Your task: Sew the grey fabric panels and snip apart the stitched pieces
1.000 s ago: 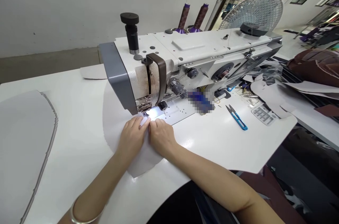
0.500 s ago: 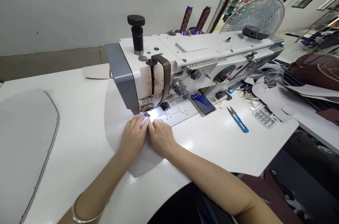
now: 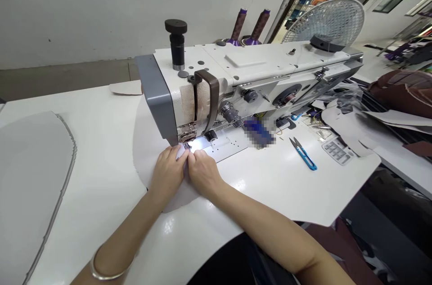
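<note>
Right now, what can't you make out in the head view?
All in the head view:
- Gray piece: partly hidden under the left hand and right hand; pinched or just pressed, can't tell.
- Sewing machine: needle tip too small to make out.
- Blue patch: pixelated.
- Gray stack: cut off by the left edge.
- Fan: lower part behind the sewing machine.

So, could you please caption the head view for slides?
Left hand and right hand touch a pale sheet at a sewing machine.
</note>
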